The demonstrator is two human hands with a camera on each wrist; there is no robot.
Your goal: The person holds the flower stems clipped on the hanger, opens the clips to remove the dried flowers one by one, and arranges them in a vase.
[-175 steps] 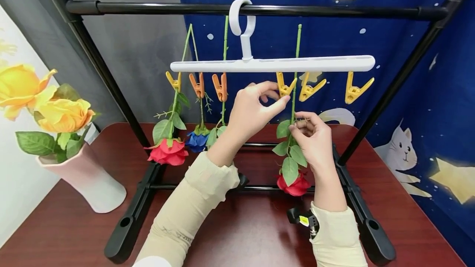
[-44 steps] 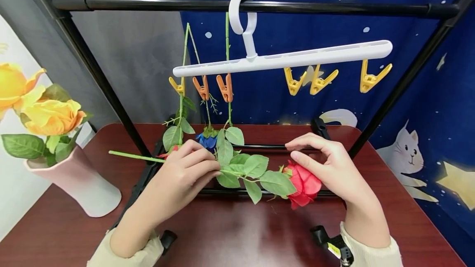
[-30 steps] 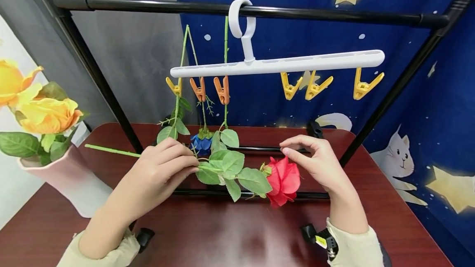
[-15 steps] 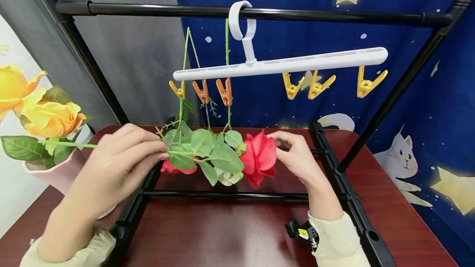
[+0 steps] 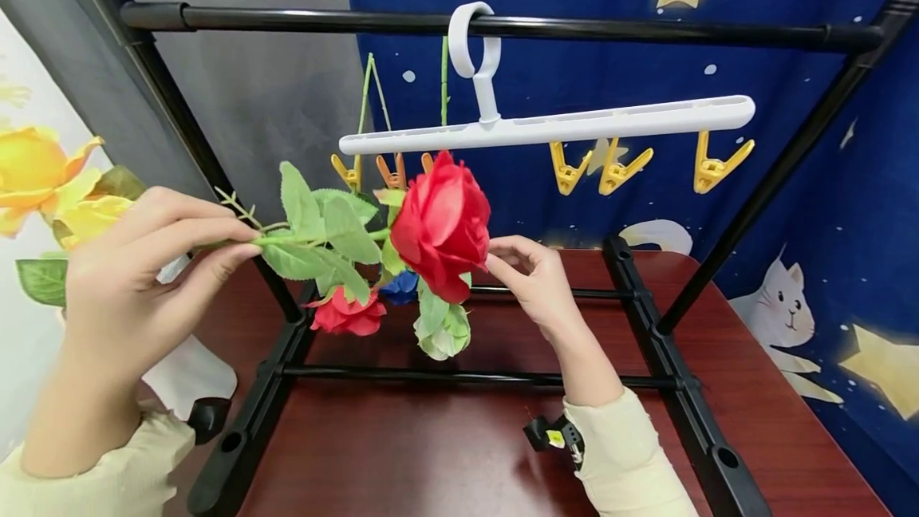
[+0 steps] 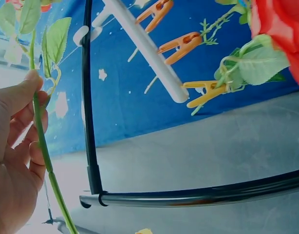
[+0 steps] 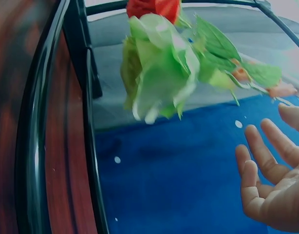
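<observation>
My left hand (image 5: pixel 244 242) pinches the green stem (image 5: pixel 276 239) of a red rose (image 5: pixel 441 222) and holds it nearly level, bloom to the right, in front of the left clips of a white hanger (image 5: pixel 574 120). In the left wrist view the left hand (image 6: pixel 35 105) curls round the stem (image 6: pixel 42 146). My right hand (image 5: pixel 498 258) is open, with its fingertips at the bloom's right side. The right wrist view shows the right hand's (image 7: pixel 271 175) fingers spread and holding nothing. Three yellow clips (image 5: pixel 625 170) on the hanger's right side hang empty.
The hanger hooks over a black rail (image 5: pixel 646 26) of a rack standing on a dark red table (image 5: pixel 431 453). A red rose (image 5: pixel 345 313), a blue flower (image 5: pixel 402 286) and a pale green one (image 5: pixel 441 333) hang from the left clips. Yellow roses (image 5: pixel 36 174) stand in a pink vase (image 5: pixel 194 373).
My left hand has lifted the rose up and to the left, so the bloom now sits before the hanger's left clips. My right hand followed it up.
</observation>
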